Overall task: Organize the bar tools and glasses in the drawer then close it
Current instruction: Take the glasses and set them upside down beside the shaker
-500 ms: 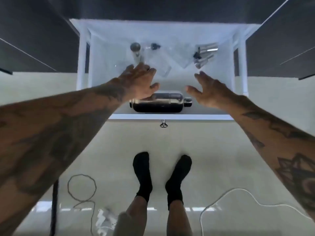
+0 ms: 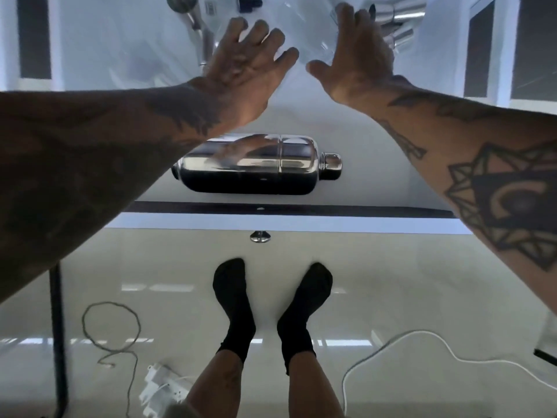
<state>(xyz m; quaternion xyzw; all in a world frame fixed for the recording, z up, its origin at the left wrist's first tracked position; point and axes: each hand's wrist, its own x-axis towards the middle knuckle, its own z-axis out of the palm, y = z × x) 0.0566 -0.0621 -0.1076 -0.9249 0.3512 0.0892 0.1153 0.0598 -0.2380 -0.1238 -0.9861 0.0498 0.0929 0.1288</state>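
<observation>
The white drawer (image 2: 289,221) stands pulled out, its round metal knob (image 2: 260,236) at the front. A shiny steel cocktail shaker (image 2: 259,164) lies on its side near the drawer's front. My left hand (image 2: 247,67) and my right hand (image 2: 358,55) reach over the shaker toward the drawer's back, fingers spread, holding nothing. Between and beyond them lie clear glasses (image 2: 313,40), hard to make out. A steel strainer-like tool (image 2: 188,10) lies at the back left, steel jiggers (image 2: 401,19) at the back right, partly behind my right hand.
Dark cabinet fronts (image 2: 533,40) flank the drawer. Below, my feet in black socks (image 2: 271,309) stand on a glossy pale floor. A grey cord (image 2: 111,327), a white power strip (image 2: 162,387) and a white cable (image 2: 422,342) lie on the floor.
Both hands have moved deeper into the drawer, past the shaker toward the glasses, and closer together. The view has dropped nearer to the drawer.
</observation>
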